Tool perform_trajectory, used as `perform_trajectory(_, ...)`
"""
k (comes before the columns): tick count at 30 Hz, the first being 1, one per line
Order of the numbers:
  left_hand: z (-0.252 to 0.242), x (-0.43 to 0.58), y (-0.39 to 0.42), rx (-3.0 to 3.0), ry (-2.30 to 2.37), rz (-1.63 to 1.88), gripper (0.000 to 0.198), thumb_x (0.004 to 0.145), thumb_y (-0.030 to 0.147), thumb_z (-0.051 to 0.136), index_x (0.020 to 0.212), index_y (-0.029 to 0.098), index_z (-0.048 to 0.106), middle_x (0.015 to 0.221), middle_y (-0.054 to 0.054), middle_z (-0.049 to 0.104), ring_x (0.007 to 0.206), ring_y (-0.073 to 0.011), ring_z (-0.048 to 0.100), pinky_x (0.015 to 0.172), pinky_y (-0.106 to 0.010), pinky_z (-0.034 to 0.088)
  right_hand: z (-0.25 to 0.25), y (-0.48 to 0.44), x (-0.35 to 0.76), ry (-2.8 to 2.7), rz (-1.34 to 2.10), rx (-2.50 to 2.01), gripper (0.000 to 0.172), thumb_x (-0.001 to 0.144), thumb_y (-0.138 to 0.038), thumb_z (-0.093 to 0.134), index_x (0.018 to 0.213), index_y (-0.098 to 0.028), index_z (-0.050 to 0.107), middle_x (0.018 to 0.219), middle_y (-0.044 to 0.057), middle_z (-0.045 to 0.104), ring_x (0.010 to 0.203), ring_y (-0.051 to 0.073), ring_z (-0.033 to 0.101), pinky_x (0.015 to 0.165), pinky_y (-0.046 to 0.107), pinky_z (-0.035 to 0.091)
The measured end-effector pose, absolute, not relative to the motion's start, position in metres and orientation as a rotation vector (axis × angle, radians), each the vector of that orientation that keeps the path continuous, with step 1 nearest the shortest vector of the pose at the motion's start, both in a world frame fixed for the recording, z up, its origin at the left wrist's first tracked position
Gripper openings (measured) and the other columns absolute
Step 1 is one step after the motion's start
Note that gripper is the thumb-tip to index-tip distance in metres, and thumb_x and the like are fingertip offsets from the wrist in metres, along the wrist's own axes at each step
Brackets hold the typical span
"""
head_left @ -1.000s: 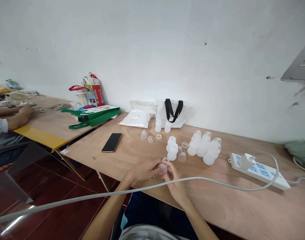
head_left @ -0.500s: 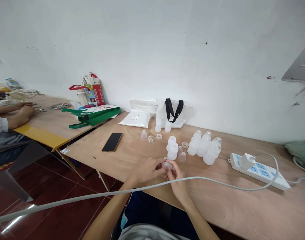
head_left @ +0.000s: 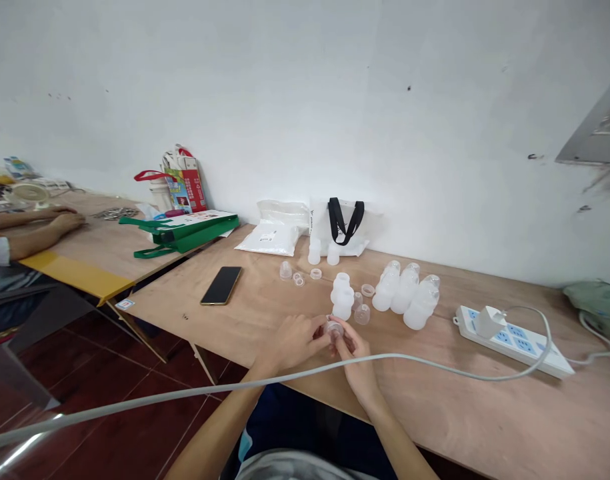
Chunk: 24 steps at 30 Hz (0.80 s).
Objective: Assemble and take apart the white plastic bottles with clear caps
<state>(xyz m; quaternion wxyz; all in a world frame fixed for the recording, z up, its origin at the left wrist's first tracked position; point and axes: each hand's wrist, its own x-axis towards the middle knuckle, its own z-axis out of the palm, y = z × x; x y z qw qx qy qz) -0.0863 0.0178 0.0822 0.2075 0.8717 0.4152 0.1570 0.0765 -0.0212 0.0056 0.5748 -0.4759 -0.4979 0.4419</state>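
while left hand [head_left: 291,343] meets right hand [head_left: 359,363], clear plastic fitting [head_left: 334,328] gripped between

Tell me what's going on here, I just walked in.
A person holds a small clear plastic cup-shaped piece between their left hand and right hand, above a plywood table. Beside it sit a frosted white plastic stacked piece and a small clear plastic cup, with three frosted white plastic bottles grouped further right. A black smartphone lies to the left. At the next table, another person's hand rests on the wood.
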Motion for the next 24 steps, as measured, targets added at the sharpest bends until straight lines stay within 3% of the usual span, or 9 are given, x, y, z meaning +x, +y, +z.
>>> perform_trajectory(12,0.0751,-0.0802,0.0169,2.487,1.335,0.384,0.036,0.099,0.047,0.048,0.085,0.02,0.067,0.074,-0.002,0.07,0.064,-0.0174,0.059,0.06,-0.028,0.029,0.0079,-0.0205,0.0788,-1.204,1.012,-1.105,0.051,0.087,-0.061,0.066,0.116,-0.02,0.073,0.08,0.007,0.073,0.068,0.021,0.064,0.06,0.031,0.053)
perform_trajectory(18,0.0763,-0.0793,0.0165,2.494,1.343,0.41,0.033,0.099,0.043,0.048,0.088,0.02,0.068,0.079,-0.002,0.073,0.067,-0.0183,0.061,0.06,-0.028,0.029,0.0078,-0.0187,0.0774,-1.139,1.047,-1.081,0.053,0.085,-0.059,0.071,0.119,-0.019,0.074,0.09,0.008,0.076,0.067,0.02,0.063,0.062,0.032,0.055)
perform_trajectory(24,0.0764,-0.0803,0.0163,2.528,1.333,0.381,0.03,0.097,0.042,0.05,0.089,0.021,0.069,0.079,-0.002,0.073,0.067,-0.0181,0.062,0.059,-0.029,0.028,0.0123,-0.0204,0.0772,-1.155,1.07,-1.076,0.054,0.083,-0.062,0.071,0.116,-0.019,0.073,0.083,0.007,0.074,0.067,0.019,0.063,0.061,0.031,0.053)
